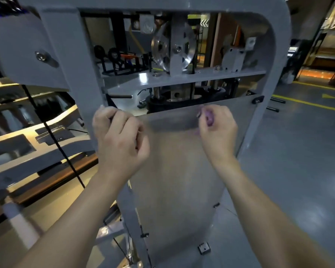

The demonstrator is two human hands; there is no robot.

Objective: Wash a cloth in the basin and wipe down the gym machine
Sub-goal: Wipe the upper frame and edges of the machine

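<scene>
The grey gym machine [70, 60] fills the view, its frame arching over a pulley wheel [172, 49] and a translucent shield panel [182, 171] below. My left hand [120, 140] is curled at the panel's top left corner, beside the frame post; whether it holds anything I cannot tell. My right hand [219, 130] grips a small purple cloth [209, 118] against the panel's upper edge, only a scrap of it showing between the fingers. No basin is in view.
A black cable [52, 136] runs diagonally down the machine's left side. Dark weight plates sit behind the panel top. Grey floor with yellow lines [306, 103] stretches to the right. Other machine arms and a lit bench area lie on the left.
</scene>
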